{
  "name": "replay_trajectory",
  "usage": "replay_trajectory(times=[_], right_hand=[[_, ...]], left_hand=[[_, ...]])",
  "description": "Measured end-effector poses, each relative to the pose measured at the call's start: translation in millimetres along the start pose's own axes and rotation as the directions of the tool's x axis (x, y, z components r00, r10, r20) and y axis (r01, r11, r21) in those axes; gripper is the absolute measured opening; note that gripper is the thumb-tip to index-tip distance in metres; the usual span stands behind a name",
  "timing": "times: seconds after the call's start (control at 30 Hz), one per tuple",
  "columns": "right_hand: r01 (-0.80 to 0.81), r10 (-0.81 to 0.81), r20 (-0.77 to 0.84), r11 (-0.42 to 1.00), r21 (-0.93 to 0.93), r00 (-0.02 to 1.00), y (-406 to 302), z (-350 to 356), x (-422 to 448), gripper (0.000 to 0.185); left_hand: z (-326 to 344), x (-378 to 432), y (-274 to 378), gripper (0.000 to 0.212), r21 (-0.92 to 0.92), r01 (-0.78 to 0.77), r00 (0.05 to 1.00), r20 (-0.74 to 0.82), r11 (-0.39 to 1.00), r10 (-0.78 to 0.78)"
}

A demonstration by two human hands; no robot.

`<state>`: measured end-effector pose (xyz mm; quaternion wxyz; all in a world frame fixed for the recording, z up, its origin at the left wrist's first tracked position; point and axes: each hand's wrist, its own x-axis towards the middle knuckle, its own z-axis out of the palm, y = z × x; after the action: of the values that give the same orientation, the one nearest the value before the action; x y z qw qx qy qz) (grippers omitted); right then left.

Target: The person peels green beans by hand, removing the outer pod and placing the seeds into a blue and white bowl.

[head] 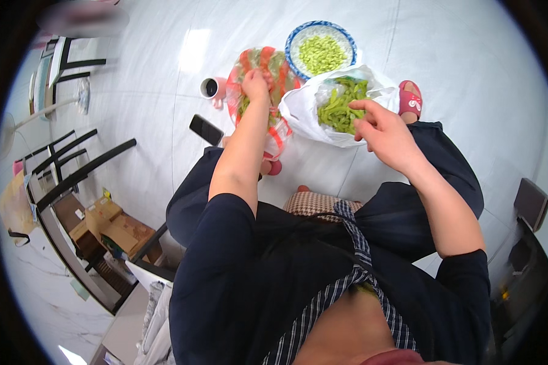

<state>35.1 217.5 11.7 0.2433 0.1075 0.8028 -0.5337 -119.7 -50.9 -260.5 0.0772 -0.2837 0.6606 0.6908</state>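
Note:
My left hand [257,85] is over a clear plastic bag with red stripes [279,86], its fingers curled. Whether anything is between those fingers cannot be made out. Green pods or empty hulls [243,107] show inside that bag, partly behind my forearm. To the right, my right hand [386,134] hovers at the edge of a white plastic bag [301,107], index finger and thumb apart with nothing visible between them. Green bean pods, apparently edamame, [340,107] fill the white bag's mouth. Beyond both bags sits a blue-rimmed bowl [292,39] containing shelled green beans [322,54].
On the tiled floor at left stand a pink mug [213,88] of dark liquid and a smartphone [206,130]. My slippered foot [411,99] flanks the white bag. Below me is a houndstooth stool [315,204]. Chairs [86,171] and cardboard boxes [118,228] are further left.

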Motion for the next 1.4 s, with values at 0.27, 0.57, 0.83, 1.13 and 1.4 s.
replay_trajectory(times=[0.27, 0.57, 0.83, 1.13, 1.4], right_hand=[[-0.052, 0.055, 0.052, 0.997, -0.051, 0.997, -3, 19, 10, 0.030], [-0.088, 0.093, 0.077, 0.994, -0.071, 0.993, -8, 30, 17, 0.027], [-0.074, 0.080, 0.098, 0.995, -0.068, 0.992, -12, 32, 18, 0.026], [-0.061, 0.074, 0.088, 0.988, -0.142, 0.993, -10, 28, 17, 0.025], [-0.075, 0.084, 0.092, 0.992, -0.107, 0.992, -11, 31, 16, 0.025]], left_hand=[[-127, -25, -106, 0.030, 0.941, 0.044, 0.994, -0.075, 0.335, 0.081], [-102, -54, -95, 0.063, 0.952, 0.153, 0.986, -0.163, 0.266, 0.015], [-155, -18, -103, 0.042, 0.922, -0.063, 0.998, 0.059, 0.382, 0.022], [-143, -11, -109, 0.038, 0.869, 0.031, 0.997, -0.064, 0.495, 0.050], [-117, -2, -129, 0.038, 0.915, 0.132, 0.969, -0.201, 0.382, 0.145]])
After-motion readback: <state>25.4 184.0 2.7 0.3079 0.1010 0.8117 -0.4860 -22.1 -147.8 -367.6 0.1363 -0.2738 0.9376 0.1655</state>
